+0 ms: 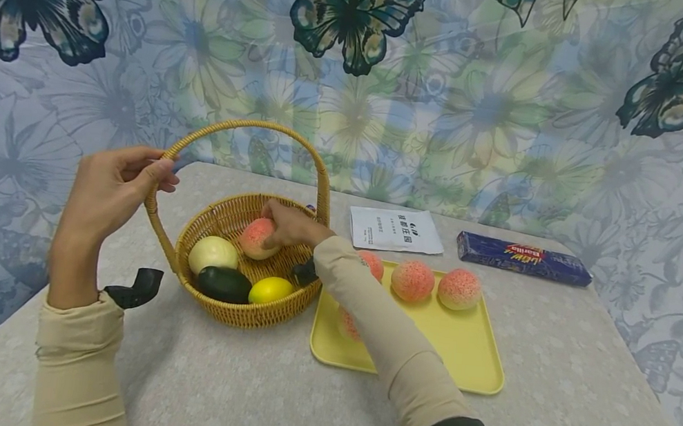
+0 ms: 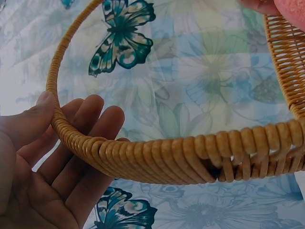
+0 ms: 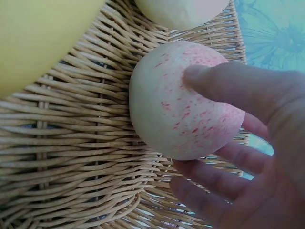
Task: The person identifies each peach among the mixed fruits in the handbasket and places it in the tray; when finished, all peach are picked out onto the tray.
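Observation:
A wicker basket [image 1: 243, 316] with a tall arched handle [image 1: 253, 124] stands at centre left. My left hand [image 1: 107, 192] holds the handle's left side, thumb on one face and fingers behind, as the left wrist view shows. Inside the basket, my right hand [image 1: 291, 225] grips a speckled pink peach [image 3: 186, 105] between thumb and fingers. Around that peach lie a pale round fruit [image 1: 213, 256], a long dark green vegetable [image 1: 224, 285], a yellow lemon [image 1: 271, 290] and a dark item [image 1: 305, 272] partly hidden by the right sleeve.
Right of the basket, a yellow tray [image 1: 464, 351] bears several peaches [image 1: 412, 281], some partly behind the right forearm. Behind it lie a white packet [image 1: 396, 230] and a blue Barilla box [image 1: 523, 258]. A butterfly-print cloth [image 1: 388, 128] hangs behind the table.

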Available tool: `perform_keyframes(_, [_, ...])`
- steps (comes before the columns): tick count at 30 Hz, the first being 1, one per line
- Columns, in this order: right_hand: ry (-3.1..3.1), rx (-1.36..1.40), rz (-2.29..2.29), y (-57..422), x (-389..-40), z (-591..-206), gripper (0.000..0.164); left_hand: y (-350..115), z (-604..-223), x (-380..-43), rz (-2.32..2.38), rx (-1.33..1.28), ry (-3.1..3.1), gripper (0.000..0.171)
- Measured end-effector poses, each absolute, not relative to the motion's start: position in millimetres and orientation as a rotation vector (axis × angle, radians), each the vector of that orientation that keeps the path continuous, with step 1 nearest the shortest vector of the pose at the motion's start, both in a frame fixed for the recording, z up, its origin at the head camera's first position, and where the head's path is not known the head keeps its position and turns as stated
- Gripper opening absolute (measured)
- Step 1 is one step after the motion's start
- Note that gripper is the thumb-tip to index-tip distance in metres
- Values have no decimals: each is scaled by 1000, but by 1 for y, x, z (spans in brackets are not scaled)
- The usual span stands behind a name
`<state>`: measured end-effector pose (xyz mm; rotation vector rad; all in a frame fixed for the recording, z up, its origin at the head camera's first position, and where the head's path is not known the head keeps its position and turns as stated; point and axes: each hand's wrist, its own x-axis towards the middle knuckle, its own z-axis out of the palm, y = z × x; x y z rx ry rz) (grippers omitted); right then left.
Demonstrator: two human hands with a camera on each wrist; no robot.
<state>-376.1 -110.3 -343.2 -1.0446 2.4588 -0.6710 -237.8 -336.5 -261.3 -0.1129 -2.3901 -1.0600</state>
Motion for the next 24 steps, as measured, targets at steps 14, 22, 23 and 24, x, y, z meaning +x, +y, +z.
perform_keyframes(14, [2451, -1058, -557, -110, -380, -346, 70, -336, -261, -237, -1059, -117, -2388, 36])
perform_keyframes(22, [2452, -1028, -542, -109, -378, -344, 64, -335, -261, -237, -1046, -106, -2396, 36])
perform_keyframes(23, [2448, -1026, -547, -108, -378, -344, 64, -336, -261, -237, -1047, -104, -2397, 36])
perform_keyframes(24, [2445, -1027, -550, -108, -378, -344, 62, -336, -261, -237, -1049, -104, -2397, 36])
